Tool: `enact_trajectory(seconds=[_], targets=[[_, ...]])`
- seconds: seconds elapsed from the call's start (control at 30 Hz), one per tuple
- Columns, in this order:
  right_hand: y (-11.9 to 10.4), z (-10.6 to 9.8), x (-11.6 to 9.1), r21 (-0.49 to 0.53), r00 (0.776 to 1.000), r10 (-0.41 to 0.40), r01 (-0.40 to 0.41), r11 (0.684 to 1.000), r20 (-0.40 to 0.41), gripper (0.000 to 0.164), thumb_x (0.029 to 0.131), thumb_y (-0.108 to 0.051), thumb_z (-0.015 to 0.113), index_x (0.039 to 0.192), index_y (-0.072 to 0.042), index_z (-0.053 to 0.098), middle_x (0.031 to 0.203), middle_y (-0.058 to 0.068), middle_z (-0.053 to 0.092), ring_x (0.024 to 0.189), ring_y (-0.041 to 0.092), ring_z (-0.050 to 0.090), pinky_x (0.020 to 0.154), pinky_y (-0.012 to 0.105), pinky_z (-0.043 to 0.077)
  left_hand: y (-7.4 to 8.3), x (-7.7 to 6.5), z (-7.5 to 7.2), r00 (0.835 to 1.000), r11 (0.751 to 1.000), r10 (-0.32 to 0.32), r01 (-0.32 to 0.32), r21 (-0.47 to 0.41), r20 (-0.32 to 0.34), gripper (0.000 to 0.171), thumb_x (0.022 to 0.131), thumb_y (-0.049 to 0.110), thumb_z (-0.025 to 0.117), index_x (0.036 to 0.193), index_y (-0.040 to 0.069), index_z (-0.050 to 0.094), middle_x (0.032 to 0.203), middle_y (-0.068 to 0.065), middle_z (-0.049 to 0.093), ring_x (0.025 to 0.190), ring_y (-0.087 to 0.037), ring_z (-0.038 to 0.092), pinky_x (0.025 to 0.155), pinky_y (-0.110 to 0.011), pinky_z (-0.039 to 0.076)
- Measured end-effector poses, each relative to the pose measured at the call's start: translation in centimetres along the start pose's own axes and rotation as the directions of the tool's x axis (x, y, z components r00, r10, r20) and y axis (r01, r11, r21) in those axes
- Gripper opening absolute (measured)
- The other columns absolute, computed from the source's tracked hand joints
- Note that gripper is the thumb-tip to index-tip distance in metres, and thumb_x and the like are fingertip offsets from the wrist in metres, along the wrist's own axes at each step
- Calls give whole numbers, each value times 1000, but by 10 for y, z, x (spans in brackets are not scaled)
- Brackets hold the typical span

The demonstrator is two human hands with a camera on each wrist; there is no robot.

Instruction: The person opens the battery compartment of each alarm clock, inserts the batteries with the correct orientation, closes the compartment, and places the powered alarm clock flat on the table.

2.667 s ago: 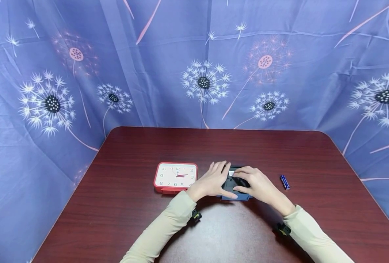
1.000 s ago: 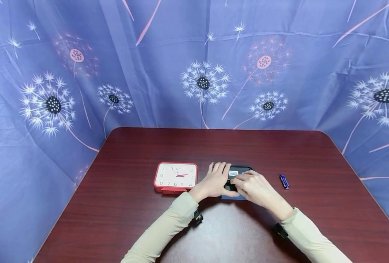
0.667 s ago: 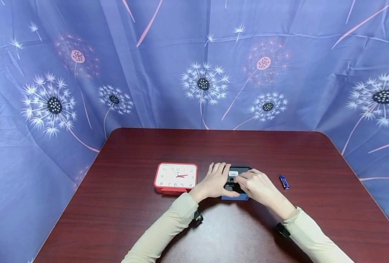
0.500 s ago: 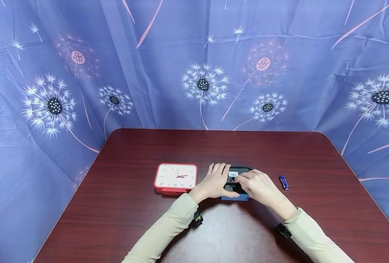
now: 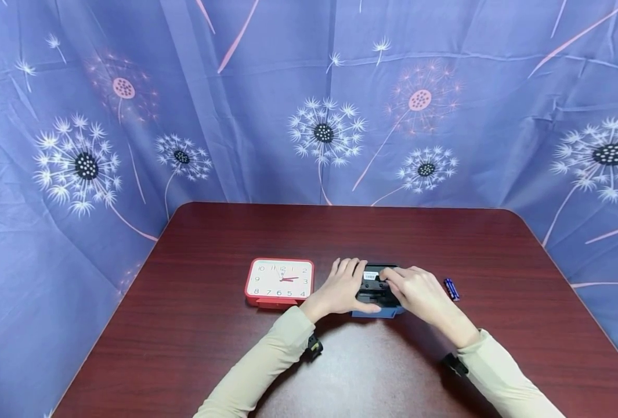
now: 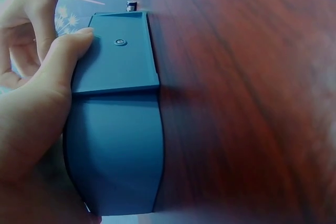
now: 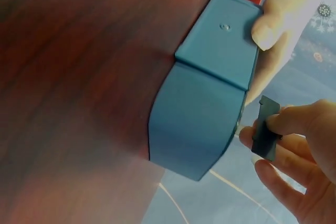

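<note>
Two hands, one blue case (image 7: 197, 124), one small cover (image 7: 266, 132)

The case, smooth matte plastic with curved sides, lies on the glossy, wood-grained tabletop (image 5: 209, 360), its black back (image 5: 384, 297) uppermost. A white label (image 5: 371, 276) there carries dark print too small to read. The left hand (image 5: 335, 290) braces the case's left end, fingers straight, thumb apart and resting along its flat blue plate (image 6: 118, 59), which has a raised rim and a round recess. The right hand (image 5: 418, 290) pinches the thin, dark, oblong cover between thumb and fingers, just above the back; its other fingers are loosely bent. Left of the case sits a red clock (image 5: 279, 280), rounded at the corners, white dial numbered 1 to 12. Near the right hand lies a shiny blue battery (image 5: 451, 289), possibly two side by side. Behind hangs creased dandelion-print cloth (image 5: 267, 128).
</note>
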State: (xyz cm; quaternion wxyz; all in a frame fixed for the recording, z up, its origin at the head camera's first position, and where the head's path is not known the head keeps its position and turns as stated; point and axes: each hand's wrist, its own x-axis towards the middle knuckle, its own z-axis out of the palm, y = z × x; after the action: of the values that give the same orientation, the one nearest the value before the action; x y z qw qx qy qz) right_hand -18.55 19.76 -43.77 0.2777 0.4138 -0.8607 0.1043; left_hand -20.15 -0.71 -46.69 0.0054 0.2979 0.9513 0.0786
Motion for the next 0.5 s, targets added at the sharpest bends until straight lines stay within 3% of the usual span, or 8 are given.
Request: enact_trajectory(seconds=[0.17, 0.3, 0.4, 0.5], targets=[[5, -5, -2, -58, 994, 104, -105, 993, -26, 44, 74, -3, 75, 115, -8, 60, 71, 4, 66, 51, 18, 52, 48, 33, 44, -1, 0, 2, 1000, 1000, 5, -5, -1, -24, 105, 76, 74, 61, 148, 4, 30, 145, -13, 40, 135, -29, 36, 116, -51, 25], [10, -9, -3, -103, 970, 233, -239, 965, -73, 37, 77, -1, 70, 113, -6, 65, 75, 8, 68, 48, 24, 53, 43, 36, 42, -1, 0, 1, 1000, 1000, -3, 3, -16, -7, 105, 76, 74, 60, 149, 6, 29, 147, -13, 39, 137, -28, 34, 117, -50, 24], [12, -14, -5, -107, 924, 374, -382, 918, -87, 25, 79, -1, 64, 104, -5, 68, 80, 11, 70, 50, 30, 57, 41, 41, 42, 0, 0, 0, 1000, 1000, -7, 7, -16, 8, 104, 76, 74, 59, 149, 7, 28, 148, -12, 38, 138, -27, 34, 117, -49, 23], [13, -18, -7, -101, 856, 513, -517, 850, -67, 19, 82, -1, 60, 99, -5, 68, 78, 14, 69, 50, 36, 58, 38, 44, 39, 0, -1, -2, 1000, 1000, -11, 11, -18, 18, 104, 77, 74, 59, 150, 8, 28, 149, -11, 37, 139, -27, 33, 118, -49, 22]])
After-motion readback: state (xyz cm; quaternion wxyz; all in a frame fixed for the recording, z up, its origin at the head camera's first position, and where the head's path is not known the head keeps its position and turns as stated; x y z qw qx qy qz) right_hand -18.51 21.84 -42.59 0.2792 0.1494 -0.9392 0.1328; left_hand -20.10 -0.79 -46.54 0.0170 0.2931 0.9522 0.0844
